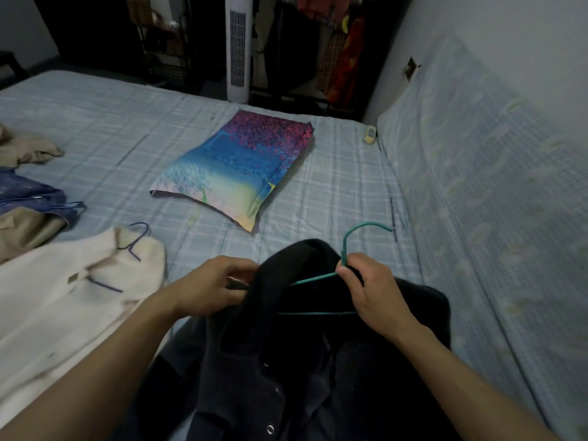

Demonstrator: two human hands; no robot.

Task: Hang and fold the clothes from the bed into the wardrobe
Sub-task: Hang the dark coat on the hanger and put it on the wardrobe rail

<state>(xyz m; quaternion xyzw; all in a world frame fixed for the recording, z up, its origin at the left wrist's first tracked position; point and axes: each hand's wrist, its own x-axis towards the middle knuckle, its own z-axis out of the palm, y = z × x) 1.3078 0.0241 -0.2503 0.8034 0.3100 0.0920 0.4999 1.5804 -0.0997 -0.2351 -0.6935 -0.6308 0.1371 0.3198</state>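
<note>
Head cam, one frame.

- Left hand [213, 286]: centre of frame, fingers curled onto the left collar edge of the dark jacket [286, 377], gripping the fabric. Fingertips are partly hidden by the cloth.
- Right hand [369, 291]: right of centre. Thumb and forefinger pinch the teal wire hanger [313, 278] at its neck, just under the hook; the other fingers are curled loosely behind.
- Hanger: hook sticks up above the right hand and points right. One arm runs left into the jacket's neck opening, and the bottom bar shows across the inside of the collar. The rest is buried in fabric.
- Jacket: black/navy fleece with metal snaps down the front, lying on the bed [111, 122] in the lower centre of the frame, collar away from the camera.
- Lower left: cream garment [63, 297] lying flat with a blue wire hanger [136, 243] in its neck.
- Left edge: bluish garment [28, 195] on top of a tan one [22, 227], another wire hanger poking out of the pile. A beige piece [28, 148] lies further up.
- Mid frame: multicolour pillow [235, 167] on the plaid sheet, apart from all the clothes.
- Small remote [370, 135] at the far right edge of the bed.
- Right side: a checked, cloth-covered surface [477, 154] rises along the wall.
- Top centre: white tower fan [237, 49]. To its right, the open wardrobe [334, 43] with garments hanging in it, well apart from the jacket.
</note>
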